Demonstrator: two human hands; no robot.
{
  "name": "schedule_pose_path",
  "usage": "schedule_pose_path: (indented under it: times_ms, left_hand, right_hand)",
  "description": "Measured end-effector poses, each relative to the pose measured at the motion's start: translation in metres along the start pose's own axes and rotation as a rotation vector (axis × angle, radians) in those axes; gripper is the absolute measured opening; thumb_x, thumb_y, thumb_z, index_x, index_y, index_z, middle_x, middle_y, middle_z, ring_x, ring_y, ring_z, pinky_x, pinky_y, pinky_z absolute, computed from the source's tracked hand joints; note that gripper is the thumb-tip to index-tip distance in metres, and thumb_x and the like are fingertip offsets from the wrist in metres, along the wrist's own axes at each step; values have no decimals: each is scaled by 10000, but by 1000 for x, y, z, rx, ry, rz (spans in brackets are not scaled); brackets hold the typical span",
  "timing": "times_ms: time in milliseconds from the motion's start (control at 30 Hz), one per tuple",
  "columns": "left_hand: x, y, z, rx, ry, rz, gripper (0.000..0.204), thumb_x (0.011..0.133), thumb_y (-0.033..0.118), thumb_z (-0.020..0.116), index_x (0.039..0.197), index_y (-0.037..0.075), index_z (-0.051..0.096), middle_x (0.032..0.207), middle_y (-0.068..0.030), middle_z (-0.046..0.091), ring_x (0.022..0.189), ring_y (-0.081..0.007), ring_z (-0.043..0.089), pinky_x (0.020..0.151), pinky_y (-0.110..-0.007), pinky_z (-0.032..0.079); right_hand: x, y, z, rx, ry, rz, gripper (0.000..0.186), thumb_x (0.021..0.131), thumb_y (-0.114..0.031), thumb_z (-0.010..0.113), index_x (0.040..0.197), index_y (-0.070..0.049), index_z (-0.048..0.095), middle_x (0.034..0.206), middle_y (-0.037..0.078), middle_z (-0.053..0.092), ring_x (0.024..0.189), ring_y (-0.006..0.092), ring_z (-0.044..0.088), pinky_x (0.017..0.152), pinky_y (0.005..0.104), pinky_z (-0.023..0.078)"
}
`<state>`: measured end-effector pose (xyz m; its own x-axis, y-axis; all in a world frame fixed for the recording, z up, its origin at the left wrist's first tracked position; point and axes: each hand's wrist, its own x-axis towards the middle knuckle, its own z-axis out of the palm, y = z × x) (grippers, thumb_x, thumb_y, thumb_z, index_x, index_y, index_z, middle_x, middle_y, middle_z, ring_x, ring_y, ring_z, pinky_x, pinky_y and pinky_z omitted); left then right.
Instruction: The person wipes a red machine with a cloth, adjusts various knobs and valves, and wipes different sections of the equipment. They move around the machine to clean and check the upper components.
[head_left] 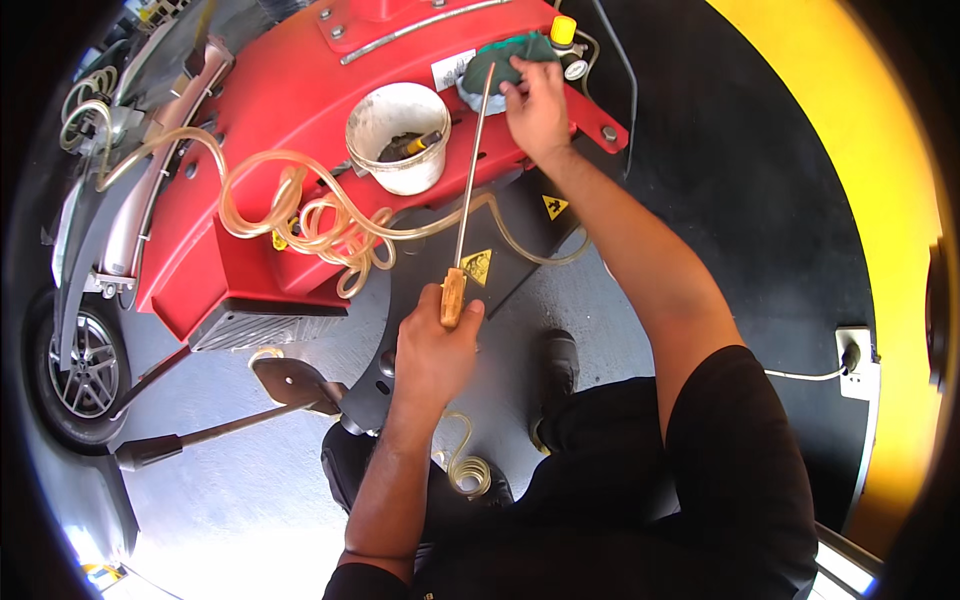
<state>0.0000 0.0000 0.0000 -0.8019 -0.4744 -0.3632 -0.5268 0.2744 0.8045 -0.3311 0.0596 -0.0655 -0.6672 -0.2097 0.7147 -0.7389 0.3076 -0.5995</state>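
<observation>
My left hand [436, 350] is closed round the orange-brown handle of a long, thin metal rod [472, 180]. The rod slants up and away, and its copper-coloured tip lies in front of a dark green cloth [505, 66]. At the far side my right hand [537, 108] has its thumb and fingers bent on that cloth, which rests on the red machine [290, 100]. Something pale shows under the cloth's lower edge. Left of the rod stands a dirty white bucket [400, 178] with a yellow-and-black handled tool [422, 143] in it.
A coiled clear hose [320, 215] hangs over the machine's front. A yellow-capped fitting with a gauge [574, 69] sits beside the cloth. At left are a pedal-like plate on an arm [290, 385] and a car wheel [88, 365]. A socket [853, 362] is on the right wall.
</observation>
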Motion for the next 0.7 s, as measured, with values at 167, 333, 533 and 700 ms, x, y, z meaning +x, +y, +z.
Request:
schedule_pose_path:
  times_ms: [167,333,533,700]
  left_hand:
    - [-7,1,-10,133,29,-21,394,943,364,689,1000,0,551,853,-273,684,879,-498,667,783,-539,502]
    - [-3,12,-2,136,-14,-20,409,943,380,685,1009,-4,561,884,-279,690,911,-496,671,798,-535,506]
    - [-1,14,-1,186,-46,-48,412,951,393,677,1017,0,572,897,-279,692,921,-498,669,804,-537,506]
    - [2,14,-5,189,-24,-34,406,955,392,675,1010,2,573,884,-277,688,910,-500,667,801,-540,503]
  right_hand:
    - [-9,-11,30,245,119,209,306,861,24,712,1130,-16,571,1124,166,533,832,254,638,791,378,543]
    - [-7,47,45,359,336,442,204,830,57,632,1009,-13,561,1013,154,588,817,223,636,741,346,526]
    - [2,55,35,467,383,395,171,828,80,596,949,-40,582,891,82,616,728,158,625,633,310,516]
    - [-15,28,55,408,312,344,177,757,46,666,907,-41,628,919,98,600,703,190,587,645,322,502]
